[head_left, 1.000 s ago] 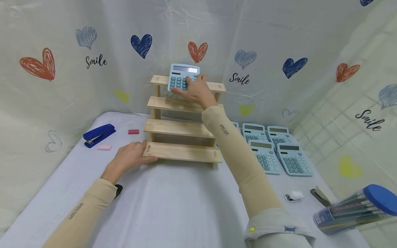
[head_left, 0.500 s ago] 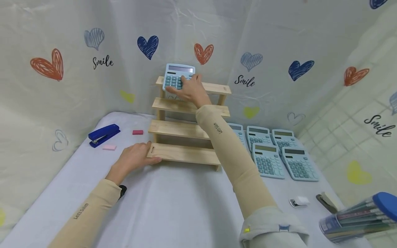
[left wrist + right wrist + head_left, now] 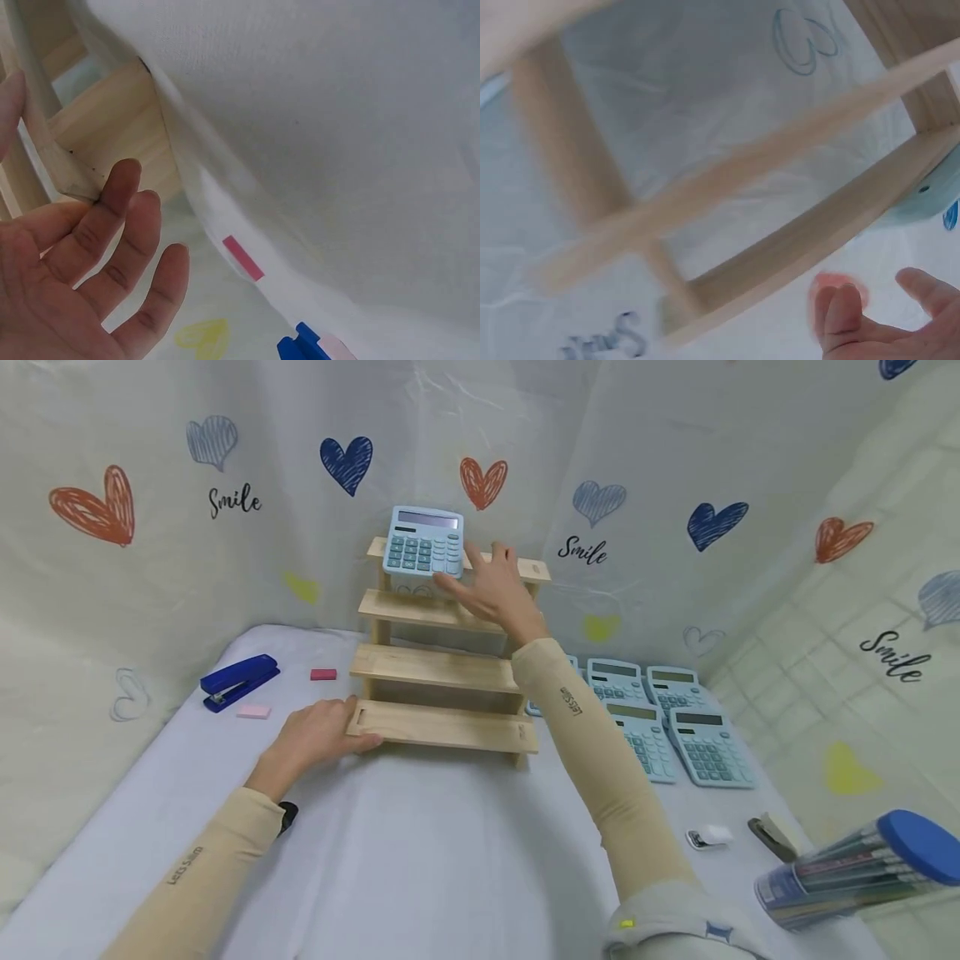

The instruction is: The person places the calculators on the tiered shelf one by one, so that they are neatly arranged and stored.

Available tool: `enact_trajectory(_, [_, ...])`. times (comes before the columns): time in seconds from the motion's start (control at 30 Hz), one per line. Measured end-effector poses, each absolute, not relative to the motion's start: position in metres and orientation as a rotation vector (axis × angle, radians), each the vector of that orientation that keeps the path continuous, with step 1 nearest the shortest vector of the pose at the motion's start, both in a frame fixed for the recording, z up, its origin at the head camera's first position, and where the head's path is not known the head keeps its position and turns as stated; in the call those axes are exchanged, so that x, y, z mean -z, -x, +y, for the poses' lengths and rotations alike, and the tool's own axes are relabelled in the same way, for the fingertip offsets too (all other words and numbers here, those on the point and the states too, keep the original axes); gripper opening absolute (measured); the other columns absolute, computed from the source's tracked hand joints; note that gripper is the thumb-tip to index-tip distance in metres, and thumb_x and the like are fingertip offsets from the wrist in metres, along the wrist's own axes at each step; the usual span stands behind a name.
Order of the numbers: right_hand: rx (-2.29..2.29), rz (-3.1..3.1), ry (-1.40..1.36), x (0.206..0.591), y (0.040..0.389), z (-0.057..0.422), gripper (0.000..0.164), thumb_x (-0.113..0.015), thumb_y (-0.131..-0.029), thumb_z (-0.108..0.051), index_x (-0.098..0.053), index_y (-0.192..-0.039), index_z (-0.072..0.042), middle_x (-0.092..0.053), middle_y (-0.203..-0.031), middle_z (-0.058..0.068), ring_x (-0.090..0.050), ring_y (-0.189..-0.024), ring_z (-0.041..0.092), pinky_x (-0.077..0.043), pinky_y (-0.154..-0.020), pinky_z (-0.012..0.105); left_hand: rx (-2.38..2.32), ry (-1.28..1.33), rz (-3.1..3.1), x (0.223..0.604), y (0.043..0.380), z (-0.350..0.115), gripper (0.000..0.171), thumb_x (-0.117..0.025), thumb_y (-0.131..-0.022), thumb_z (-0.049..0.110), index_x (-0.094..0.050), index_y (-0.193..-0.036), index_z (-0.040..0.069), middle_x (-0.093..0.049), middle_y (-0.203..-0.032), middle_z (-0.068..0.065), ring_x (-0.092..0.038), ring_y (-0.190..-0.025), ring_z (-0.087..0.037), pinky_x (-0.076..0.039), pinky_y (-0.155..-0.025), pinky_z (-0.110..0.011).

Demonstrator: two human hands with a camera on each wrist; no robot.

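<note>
A light-blue calculator [image 3: 424, 542] leans back on the top tier of a four-step wooden display rack [image 3: 442, 670], near its left end. My right hand [image 3: 498, 585] is just right of the calculator, fingers spread and nothing in its grasp; the thumb tip is close to the calculator's lower right corner, and contact is unclear. In the right wrist view that hand [image 3: 892, 330] hangs below the top board, with the calculator's underside [image 3: 930, 195] at the edge. My left hand [image 3: 318, 733] holds the left end of the bottom step between thumb and fingers.
Several more calculators [image 3: 711, 747] lie to the right of the rack, partly behind the right arm. Small staplers [image 3: 708, 837] and a pencil tub [image 3: 840, 868] stand nearer on the right. A blue stapler [image 3: 240, 682], a red eraser [image 3: 323, 674] and a pink eraser [image 3: 253, 712] lie left.
The calculator has shifted left along the top tier. My right hand has let go of it and drawn back to the right. The left hand stays on the bottom step.
</note>
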State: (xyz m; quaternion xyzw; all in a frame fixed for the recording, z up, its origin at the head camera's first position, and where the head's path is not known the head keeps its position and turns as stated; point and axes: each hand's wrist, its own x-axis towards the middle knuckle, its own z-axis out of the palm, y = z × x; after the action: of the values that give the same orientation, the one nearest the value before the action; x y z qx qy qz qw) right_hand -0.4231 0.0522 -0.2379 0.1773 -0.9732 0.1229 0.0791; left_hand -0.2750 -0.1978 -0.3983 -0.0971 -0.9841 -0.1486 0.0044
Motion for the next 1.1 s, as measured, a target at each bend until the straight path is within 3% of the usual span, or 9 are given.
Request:
enact_trajectory(0.2, [-0.54,-2.828,-0.492,0.259,0.401,0.11,0.082,-0.041,-0.095,-0.071,-0.023,-0.161,-0.025,-0.014,-0.165,0.019,-0.011,-0.151,0.038,-0.028,-0.118,0.06,0.475,0.306,-3.076,0.396,0.276,-0.198,0.079,-0.071,-0.085,0.059,-0.055,-0.129,-0.005,-0.066,-0.094,-0.014,-0.055,-0.073,-0.024,-0.045,-0.06,-0.039])
enact_trajectory(0.47, [-0.478,-2.931,-0.347,0.299,0.371,0.197,0.08,-0.037,-0.099,-0.068,-0.019,-0.162,-0.022,-0.016,-0.163,0.026,-0.013,-0.151,0.048,-0.032,-0.109,0.069,0.49,0.307,-3.11,0.397,0.275,-0.199,0.083,-0.07,-0.085,0.06,-0.053,-0.132,-0.006,-0.065,-0.096,-0.016,-0.056,-0.076,-0.025,-0.045,-0.061,-0.038])
enact_trajectory(0.73, [-0.297,-3.123,-0.168,0.341,0.348,0.287,0.077,-0.04,-0.101,-0.06,-0.022,-0.161,-0.015,-0.013,-0.161,0.035,-0.011,-0.147,0.062,-0.024,-0.109,0.076,0.503,0.328,-3.115,0.394,0.275,-0.199,0.08,-0.068,-0.087,0.059,-0.052,-0.131,-0.006,-0.062,-0.094,-0.015,-0.055,-0.077,-0.025,-0.043,-0.06,-0.038])
enact_trajectory(0.9, [-0.299,-3.272,-0.054,0.359,0.338,0.315,0.083,-0.038,-0.1,-0.064,-0.016,-0.162,-0.014,-0.008,-0.16,0.04,-0.008,-0.144,0.067,-0.018,-0.109,0.079,0.515,0.333,-3.117,0.391,0.274,-0.201,0.077,-0.068,-0.088,0.059,-0.053,-0.128,-0.005,-0.058,-0.088,-0.012,-0.053,-0.075,-0.025,-0.039,-0.057,-0.037])
enact_trajectory(1.1, [-0.322,-3.46,0.137,0.384,0.32,0.333,0.094,-0.042,-0.095,-0.073,-0.005,-0.163,-0.02,0.003,-0.16,0.041,-0.005,-0.142,0.069,-0.018,-0.103,0.084,0.498,0.389,-3.116,0.395,0.274,-0.199,0.079,-0.068,-0.088,0.059,-0.053,-0.128,-0.008,-0.059,-0.087,-0.013,-0.052,-0.073,-0.024,-0.04,-0.056,-0.036])
